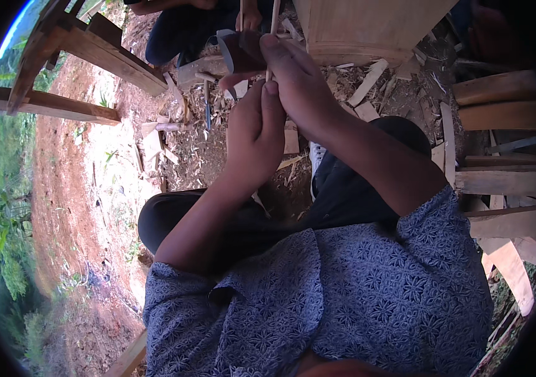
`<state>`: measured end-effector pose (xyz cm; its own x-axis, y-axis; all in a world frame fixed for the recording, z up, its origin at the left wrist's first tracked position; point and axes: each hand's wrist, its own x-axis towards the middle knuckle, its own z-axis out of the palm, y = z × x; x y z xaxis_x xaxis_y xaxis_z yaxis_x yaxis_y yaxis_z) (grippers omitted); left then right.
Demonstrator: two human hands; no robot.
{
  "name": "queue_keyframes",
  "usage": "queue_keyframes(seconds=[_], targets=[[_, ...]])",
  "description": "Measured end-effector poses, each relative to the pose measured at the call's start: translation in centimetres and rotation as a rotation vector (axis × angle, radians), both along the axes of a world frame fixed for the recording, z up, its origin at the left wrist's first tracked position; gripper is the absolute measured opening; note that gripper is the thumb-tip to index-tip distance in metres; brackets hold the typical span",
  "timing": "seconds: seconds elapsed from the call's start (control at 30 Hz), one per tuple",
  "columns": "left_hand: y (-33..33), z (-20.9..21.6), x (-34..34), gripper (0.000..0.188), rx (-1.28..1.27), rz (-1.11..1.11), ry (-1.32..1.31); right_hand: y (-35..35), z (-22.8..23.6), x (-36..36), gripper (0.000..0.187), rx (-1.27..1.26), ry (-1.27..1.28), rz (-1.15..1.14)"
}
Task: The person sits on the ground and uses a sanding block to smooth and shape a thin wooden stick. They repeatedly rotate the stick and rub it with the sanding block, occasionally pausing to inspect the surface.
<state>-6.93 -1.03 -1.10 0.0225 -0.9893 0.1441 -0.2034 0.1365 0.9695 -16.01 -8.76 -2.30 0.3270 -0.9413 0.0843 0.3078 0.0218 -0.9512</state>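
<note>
My left hand is closed around the lower end of a thin pale wooden stick, its thumb pressed along it. Just above and to the right, my right hand is closed on a curled sheet of what looks like sandpaper, brown and grey, held against the stick. The stick rises past the sheet toward the far edge of the view. The fingers of my right hand are partly hidden behind the sheet and the thumb.
Opposite me, another person's hand holds a similar stick. A large wooden block stands at the far right. A slim hand tool lies among wood shavings on the ground. Timber beams are at left, stacked boards at right.
</note>
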Motion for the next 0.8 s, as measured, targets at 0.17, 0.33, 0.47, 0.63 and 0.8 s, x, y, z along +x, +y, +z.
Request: queue_keyframes(seconds=[0.17, 0.33, 0.47, 0.63, 0.8], targets=[[0.6, 0.3, -0.2, 0.034, 0.056, -0.006, -0.006, -0.5, 0.6, -0.5, 0.043, 0.019, -0.015, -0.026], [1.3, 0.1, -0.5, 0.037, 0.09, -0.072, 0.023, -1.4, 2.1, -1.8, 0.046, -0.081, 0.016, -0.036], [0.7, 0.2, 0.5, 0.038, 0.263, -0.203, 0.6, 0.7, 2.5, -0.2, 0.05, -0.151, -0.138, 0.064], [0.6, 0.5, -0.2, 0.036, 0.387, -0.295, 0.978, 0.0, 1.9, -0.8, 0.05, -0.211, -0.168, 0.088], [1.9, 0.7, 0.2, 0.037, 0.437, -0.443, 1.09, -2.3, 3.2, -2.4, 0.053, -0.251, -0.071, 0.05]])
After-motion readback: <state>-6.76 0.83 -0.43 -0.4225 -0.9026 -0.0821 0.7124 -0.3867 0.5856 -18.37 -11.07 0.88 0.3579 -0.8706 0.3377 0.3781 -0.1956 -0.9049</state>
